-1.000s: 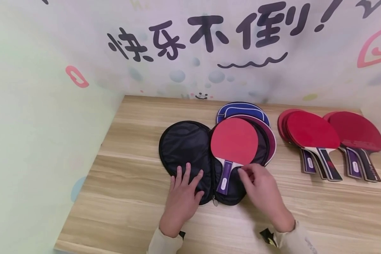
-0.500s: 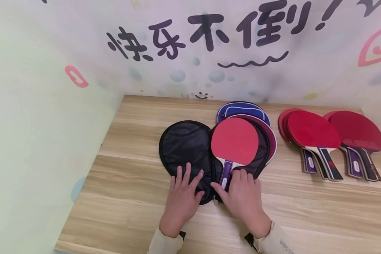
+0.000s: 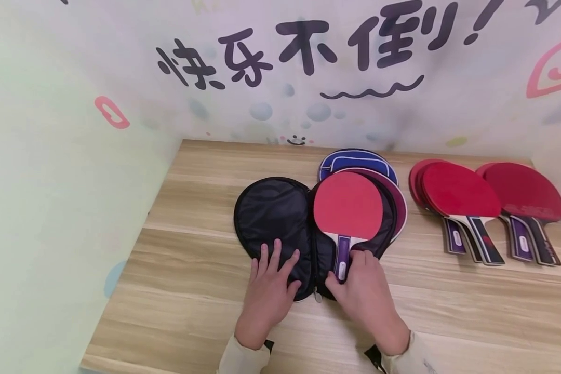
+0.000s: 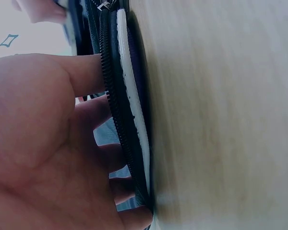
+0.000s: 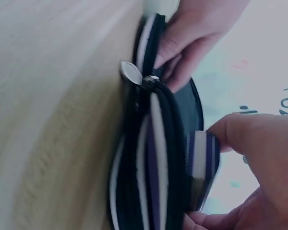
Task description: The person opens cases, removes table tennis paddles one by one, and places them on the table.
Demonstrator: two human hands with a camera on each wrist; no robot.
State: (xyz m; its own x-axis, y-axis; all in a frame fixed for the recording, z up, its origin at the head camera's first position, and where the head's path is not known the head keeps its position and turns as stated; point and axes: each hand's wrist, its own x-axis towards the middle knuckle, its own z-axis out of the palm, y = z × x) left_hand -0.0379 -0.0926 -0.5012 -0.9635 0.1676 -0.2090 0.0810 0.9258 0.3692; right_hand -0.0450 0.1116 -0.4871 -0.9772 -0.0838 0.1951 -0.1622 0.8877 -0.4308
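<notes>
A black zippered paddle case [image 3: 273, 213] lies unfolded on the wooden table. On its right half rests a table tennis paddle [image 3: 348, 202] with a red face and a purple handle. My right hand [image 3: 366, 291] grips that handle, thumb on its left side and fingers on its right; the right wrist view shows the handle's end [image 5: 204, 158] between thumb and fingers. With fingers spread, my left hand [image 3: 271, 296] presses on the case's left half. The zipper edge [image 4: 117, 96] passes by its fingers in the left wrist view. A metal zipper pull [image 5: 131, 73] hangs at the fold.
Under and behind the case lie a purple-edged case [image 3: 400, 213] and a blue case [image 3: 355, 161] with white piping. To the right, several red paddles [image 3: 463, 189] lie in two overlapping piles. A printed wall sheet [image 3: 262, 114] stands along the table's back edge.
My right hand has come from beside the paddle to grip its handle, and the paddle has shifted slightly right on the case. The left hand has stayed in place.
</notes>
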